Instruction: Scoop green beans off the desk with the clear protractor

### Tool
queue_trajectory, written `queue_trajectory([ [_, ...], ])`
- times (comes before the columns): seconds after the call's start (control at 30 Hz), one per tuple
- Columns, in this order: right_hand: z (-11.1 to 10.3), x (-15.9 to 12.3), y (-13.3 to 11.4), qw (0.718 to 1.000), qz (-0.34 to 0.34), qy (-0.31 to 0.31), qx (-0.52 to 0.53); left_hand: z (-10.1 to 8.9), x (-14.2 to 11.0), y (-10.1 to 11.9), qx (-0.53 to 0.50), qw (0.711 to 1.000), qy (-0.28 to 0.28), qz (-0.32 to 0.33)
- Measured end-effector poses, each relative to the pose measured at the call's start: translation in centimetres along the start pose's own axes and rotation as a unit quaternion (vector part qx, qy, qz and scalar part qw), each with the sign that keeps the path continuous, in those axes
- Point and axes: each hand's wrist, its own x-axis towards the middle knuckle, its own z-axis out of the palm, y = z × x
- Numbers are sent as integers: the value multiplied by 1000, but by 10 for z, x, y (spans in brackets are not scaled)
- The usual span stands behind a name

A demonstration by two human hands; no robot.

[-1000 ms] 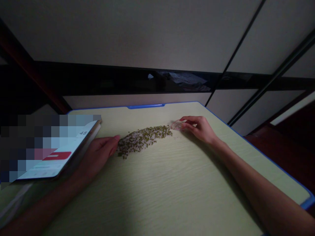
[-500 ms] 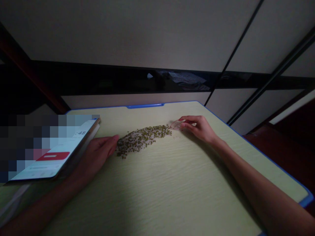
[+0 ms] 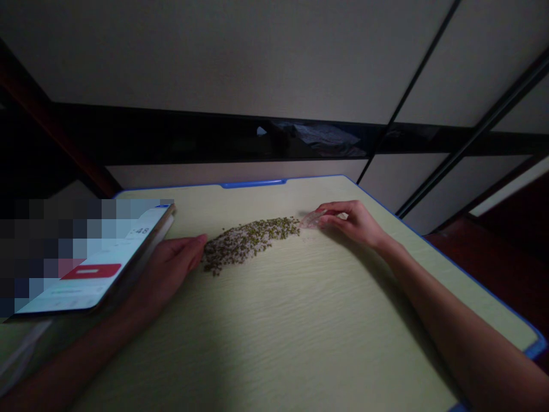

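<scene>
A long, thin pile of small green beans (image 3: 253, 237) mixed with whitish grains lies across the middle of the table. At its left end rests my left hand (image 3: 178, 260), fingers stretched out and close together, the tips touching or nearly touching the beans. Beyond the pile's right end, my right hand (image 3: 343, 220) pinches a small clear plastic piece (image 3: 313, 219), shaped like a shallow cup or lid, between thumb and fingers. The plastic's near edge is low over the tabletop, just beside the last beans. Whether anything lies inside it is too faint to see.
The pale wood-grain table (image 3: 274, 337) has a blue rim and a blue handle (image 3: 254, 183) at its far edge. A tablet (image 3: 107, 272) with a lit screen stands tilted at the left, close to my left forearm. Behind the table rises a cabinet (image 3: 223, 63).
My right hand has shifted slightly to the right with the clear plastic piece, away from the pile's end. My left hand and the beans look nearly unchanged.
</scene>
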Motion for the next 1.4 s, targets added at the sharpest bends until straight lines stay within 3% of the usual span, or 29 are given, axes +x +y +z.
queue_trajectory([
  [0.23,-5,-2,0,1000,-13,-23,-15,1,3,-8,0,1000,-2,-1],
  [0.47,-2,-1,-2,999,-15,-28,-17,1,0,-1,11,1000,-10,5],
  [0.93,0,1,0,998,40,44,-12,0,0,0,16,1000,-8,-6],
  [1.4,6,1,-2,999,34,38,-18,3,4,-9,2,1000,-13,0],
])
